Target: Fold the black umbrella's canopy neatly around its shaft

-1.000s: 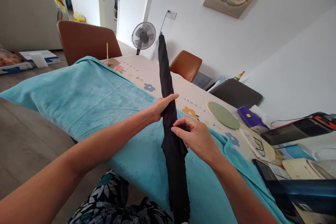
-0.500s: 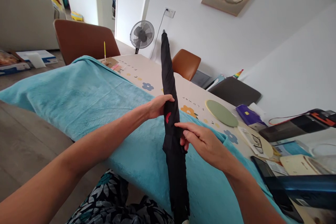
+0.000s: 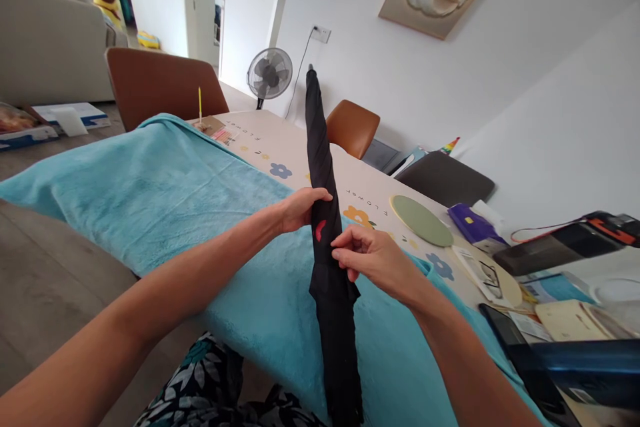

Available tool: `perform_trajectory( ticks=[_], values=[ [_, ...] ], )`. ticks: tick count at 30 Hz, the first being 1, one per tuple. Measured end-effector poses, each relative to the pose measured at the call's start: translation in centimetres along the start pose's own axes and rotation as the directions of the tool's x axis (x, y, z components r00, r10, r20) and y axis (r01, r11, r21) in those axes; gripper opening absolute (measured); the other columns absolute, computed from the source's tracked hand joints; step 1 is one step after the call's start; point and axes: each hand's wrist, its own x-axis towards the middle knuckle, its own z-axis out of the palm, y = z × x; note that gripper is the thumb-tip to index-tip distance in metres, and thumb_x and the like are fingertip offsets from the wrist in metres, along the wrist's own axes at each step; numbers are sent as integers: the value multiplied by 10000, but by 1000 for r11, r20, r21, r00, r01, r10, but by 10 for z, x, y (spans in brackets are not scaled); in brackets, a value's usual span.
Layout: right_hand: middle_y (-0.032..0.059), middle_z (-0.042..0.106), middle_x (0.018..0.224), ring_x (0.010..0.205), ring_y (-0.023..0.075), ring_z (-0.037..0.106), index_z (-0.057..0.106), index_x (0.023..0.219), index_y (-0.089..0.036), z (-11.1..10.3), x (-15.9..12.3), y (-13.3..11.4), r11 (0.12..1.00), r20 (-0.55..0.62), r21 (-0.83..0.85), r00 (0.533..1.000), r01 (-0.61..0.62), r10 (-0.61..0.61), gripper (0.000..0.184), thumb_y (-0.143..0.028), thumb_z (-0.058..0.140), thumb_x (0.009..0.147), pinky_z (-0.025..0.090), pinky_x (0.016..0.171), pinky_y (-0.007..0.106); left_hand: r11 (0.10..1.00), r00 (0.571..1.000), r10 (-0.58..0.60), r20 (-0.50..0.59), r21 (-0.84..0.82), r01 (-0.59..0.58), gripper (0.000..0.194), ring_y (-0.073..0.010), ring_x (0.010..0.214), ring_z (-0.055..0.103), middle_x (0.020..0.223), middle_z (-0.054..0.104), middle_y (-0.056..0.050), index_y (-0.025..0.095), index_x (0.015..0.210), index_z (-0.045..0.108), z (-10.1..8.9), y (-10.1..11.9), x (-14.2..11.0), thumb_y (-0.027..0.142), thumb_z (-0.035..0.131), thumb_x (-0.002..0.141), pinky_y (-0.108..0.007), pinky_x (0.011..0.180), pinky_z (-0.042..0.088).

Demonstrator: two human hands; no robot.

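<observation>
A long black folded umbrella (image 3: pixel 323 167) lies lengthwise before me, its fabric wound round the shaft and its tip pointing away. A red mark shows on its side. My left hand (image 3: pixel 303 208) is wrapped round it from the left, just above that mark, thumb on top. At its right side, a little below the mark, the thumb and forefinger of my right hand (image 3: pixel 367 257) pinch together against the fabric; the exact bit between them is hidden. Beneath the umbrella a light blue blanket (image 3: pixel 165 200) covers the near part of the table.
The floral table (image 3: pixel 320 167) holds a green oval mat (image 3: pixel 421 220), a purple pack (image 3: pixel 475 223), glasses (image 3: pixel 489 278), a dark bottle (image 3: pixel 550 247) and a black tablet (image 3: pixel 525 353) at right. Brown chairs (image 3: pixel 353 128) and a fan (image 3: pixel 270 73) stand beyond.
My right forefinger, stretched out along the umbrella before, has bent in to meet the thumb in a pinch. My left hand keeps its hold, and the view has tilted slightly.
</observation>
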Motion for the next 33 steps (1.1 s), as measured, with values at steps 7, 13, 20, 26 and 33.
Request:
perform_trajectory(
  ticks=[7,13,20,26,33],
  values=[
    [-34,526,611,575,127,521,507,829,-182,11,11,17,995,-330,-83,943,-61,31,320,-316,683,597,392,525,239,999,999,45,1,-10,-45,45,-121,549,545,653,597,-46,106,677,563,0,-1,1,148,546,676,-244,535,449],
    [70,620,871,757,188,605,527,956,-157,28,3,23,891,-55,414,971,-188,231,363,-428,577,719,475,662,313,999,999,48,13,6,-48,59,-137,577,556,654,597,-58,106,694,564,2,-1,-2,164,564,683,-273,602,461],
    [13,523,676,520,108,479,544,855,-156,33,5,41,643,128,742,981,-190,143,295,-420,539,724,429,478,239,995,992,98,84,-17,-97,262,-160,738,573,838,623,-82,117,832,607,-3,0,2,352,608,719,-282,687,462],
    [-1,402,692,473,74,337,571,895,-175,44,12,60,418,188,896,981,-151,-48,382,-491,483,700,365,384,193,925,963,9,269,-368,94,461,-231,936,575,974,607,-135,113,895,566,-8,-15,10,544,516,738,-376,818,453],
    [35,520,756,539,106,480,572,928,-170,57,11,61,418,271,866,960,-273,66,405,-507,466,728,452,498,252,873,967,-198,163,-419,249,294,-189,599,608,586,586,-47,131,736,535,-10,-42,23,419,587,714,-345,644,514]
  ],
)
